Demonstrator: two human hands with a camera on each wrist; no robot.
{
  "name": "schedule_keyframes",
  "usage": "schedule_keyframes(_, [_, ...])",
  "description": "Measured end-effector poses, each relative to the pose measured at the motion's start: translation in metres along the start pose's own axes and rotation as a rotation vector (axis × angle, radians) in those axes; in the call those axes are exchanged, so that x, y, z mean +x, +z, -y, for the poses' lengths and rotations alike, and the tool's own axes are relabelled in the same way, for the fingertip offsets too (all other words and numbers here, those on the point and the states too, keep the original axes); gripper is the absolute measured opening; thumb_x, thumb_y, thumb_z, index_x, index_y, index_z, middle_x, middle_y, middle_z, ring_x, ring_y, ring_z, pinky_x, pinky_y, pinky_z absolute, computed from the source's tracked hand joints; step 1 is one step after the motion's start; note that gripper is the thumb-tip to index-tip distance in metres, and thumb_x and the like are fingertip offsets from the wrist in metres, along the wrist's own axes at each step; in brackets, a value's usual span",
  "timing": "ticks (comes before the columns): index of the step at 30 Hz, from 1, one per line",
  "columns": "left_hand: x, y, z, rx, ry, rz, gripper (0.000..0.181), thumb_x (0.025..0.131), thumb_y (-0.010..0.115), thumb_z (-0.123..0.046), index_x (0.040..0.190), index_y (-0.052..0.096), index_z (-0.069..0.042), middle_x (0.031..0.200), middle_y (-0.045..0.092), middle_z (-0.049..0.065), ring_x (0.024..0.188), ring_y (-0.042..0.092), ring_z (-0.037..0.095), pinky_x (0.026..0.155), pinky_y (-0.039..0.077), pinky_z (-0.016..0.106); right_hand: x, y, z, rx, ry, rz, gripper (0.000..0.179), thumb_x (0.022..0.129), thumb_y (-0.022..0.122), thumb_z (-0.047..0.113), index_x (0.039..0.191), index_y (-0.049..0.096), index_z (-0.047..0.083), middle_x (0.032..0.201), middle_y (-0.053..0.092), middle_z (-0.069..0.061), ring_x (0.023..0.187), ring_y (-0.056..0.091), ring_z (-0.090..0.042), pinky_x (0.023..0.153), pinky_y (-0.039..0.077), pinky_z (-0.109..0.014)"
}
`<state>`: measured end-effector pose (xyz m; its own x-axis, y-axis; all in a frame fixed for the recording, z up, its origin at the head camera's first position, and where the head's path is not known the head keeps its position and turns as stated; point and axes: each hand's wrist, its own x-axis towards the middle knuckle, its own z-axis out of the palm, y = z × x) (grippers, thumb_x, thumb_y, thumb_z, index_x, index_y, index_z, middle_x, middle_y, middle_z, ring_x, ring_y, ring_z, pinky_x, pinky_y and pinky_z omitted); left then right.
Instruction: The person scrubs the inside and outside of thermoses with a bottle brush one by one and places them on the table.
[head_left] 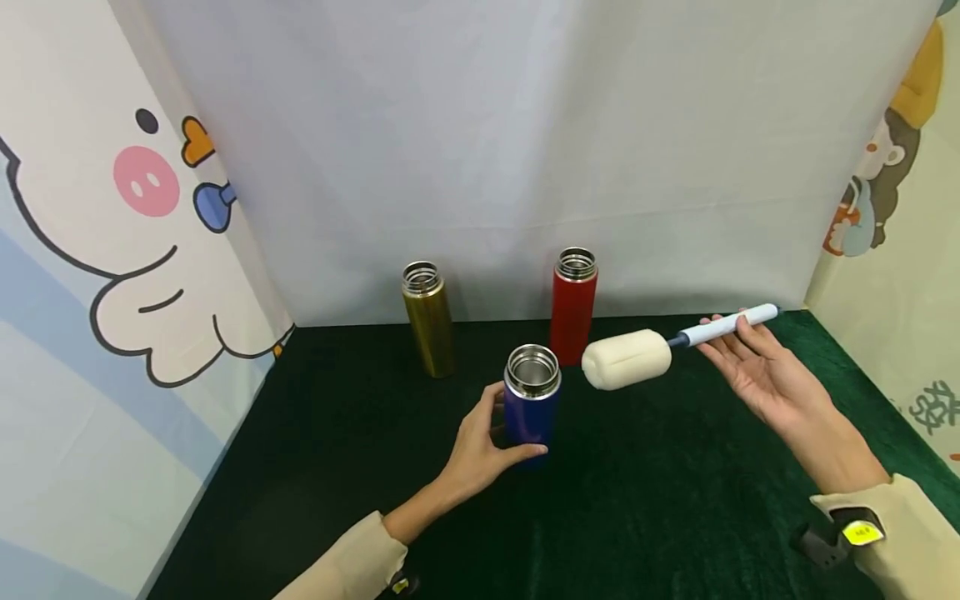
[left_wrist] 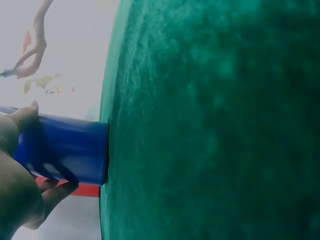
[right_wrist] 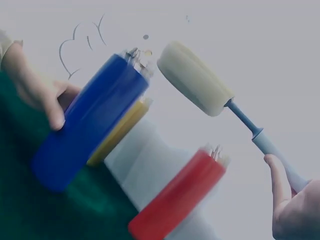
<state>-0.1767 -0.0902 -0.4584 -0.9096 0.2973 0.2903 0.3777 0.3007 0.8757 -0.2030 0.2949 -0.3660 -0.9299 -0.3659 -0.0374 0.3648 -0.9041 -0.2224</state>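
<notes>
"Left hand (head_left: 472, 454) curls round the blue bottle (head_left: 529, 417), mouth up!"

"And the right hand (head_left: 772, 383) pinches the sponge brush (head_left: 632, 359) by its handle, head just right of that mouth!"

"Wants a firmer hold there, I'd say, and the head tipped down, square to the opening."

"Blue bottle steady, too! Red bottle (head_left: 573, 315) and gold bottle (head_left: 431, 335) stand behind on the bench (head_left: 637, 508)."

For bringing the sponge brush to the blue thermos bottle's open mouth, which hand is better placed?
Probably the right hand: it holds the sponge brush by its handle, with the sponge head toward the blue thermos bottle. The left hand grips that bottle, so it seems better suited to steadying it.
</notes>
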Motion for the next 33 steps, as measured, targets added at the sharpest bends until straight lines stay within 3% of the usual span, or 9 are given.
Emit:
schedule_keyframes(5, [-0.001, 0.004, -0.001, -0.025, -0.007, 0.032, 0.082, 0.081, 0.088, -0.023, 0.147, 0.039, -0.021, 0.144, 0.056, 0.009, 0.126, 0.060, 0.031, 0.102, 0.055, 0.049, 0.013, 0.029, -0.005, -0.078, -0.013, 0.090, 0.016, 0.109, 0.038, 0.005, 0.121, 0.049, 0.010, 0.123, 0.063, -0.021, 0.121, 0.064, -0.037, 0.103, 0.052, -0.056])
schedule_keyframes(10, [-0.001, 0.005, 0.000, 0.005, -0.019, 0.046, 0.082, 0.082, 0.087, -0.027, 0.147, 0.038, -0.022, 0.143, 0.057, 0.009, 0.125, 0.061, 0.030, 0.100, 0.056, 0.046, 0.027, 0.055, -0.016, -0.280, -0.091, 0.143, 0.018, 0.108, 0.040, 0.004, 0.125, 0.044, 0.010, 0.121, 0.063, -0.018, 0.120, 0.066, -0.034, 0.097, 0.057, -0.053])
schedule_keyframes(16, [0.001, 0.005, 0.003, 0.040, -0.029, 0.073, 0.085, 0.082, 0.087, -0.031, 0.150, 0.037, -0.022, 0.146, 0.056, 0.007, 0.127, 0.060, 0.025, 0.104, 0.055, 0.043, 0.036, 0.089, -0.033, -0.677, -0.323, 0.112, 0.056, 0.106, 0.049, 0.010, 0.153, 0.022, 0.026, 0.123, 0.056, -0.011, 0.114, 0.070, -0.023, 0.086, 0.063, -0.043])
schedule_keyframes(22, [0.003, 0.002, 0.005, 0.005, -0.027, 0.134, 0.084, 0.085, 0.084, -0.029, 0.154, 0.037, -0.016, 0.150, 0.051, 0.009, 0.135, 0.056, 0.025, 0.110, 0.050, 0.046, 0.048, 0.138, -0.064, -1.057, -0.569, 0.254, 0.053, 0.106, 0.051, 0.013, 0.153, 0.028, 0.019, 0.114, 0.055, -0.012, 0.104, 0.069, -0.021, 0.081, 0.064, -0.037])
schedule_keyframes(28, [0.003, 0.002, 0.006, -0.053, -0.046, 0.187, 0.083, 0.087, 0.082, -0.027, 0.154, 0.034, -0.017, 0.152, 0.048, 0.008, 0.137, 0.053, 0.025, 0.112, 0.049, 0.045, 0.053, 0.178, -0.098, -1.505, -0.640, 0.368, 0.055, 0.105, 0.048, 0.001, 0.156, 0.029, 0.013, 0.110, 0.063, -0.011, 0.100, 0.070, -0.017, 0.078, 0.063, -0.028])
schedule_keyframes(33, [0.002, 0.002, 0.010, -0.085, -0.056, 0.218, 0.085, 0.089, 0.080, -0.025, 0.156, 0.029, -0.021, 0.156, 0.045, 0.006, 0.139, 0.052, 0.022, 0.113, 0.047, 0.045, 0.057, 0.184, -0.117, -1.802, -0.669, 0.378, 0.060, 0.103, 0.053, -0.002, 0.156, 0.028, 0.007, 0.116, 0.064, -0.020, 0.101, 0.071, -0.022, 0.078, 0.061, -0.022])
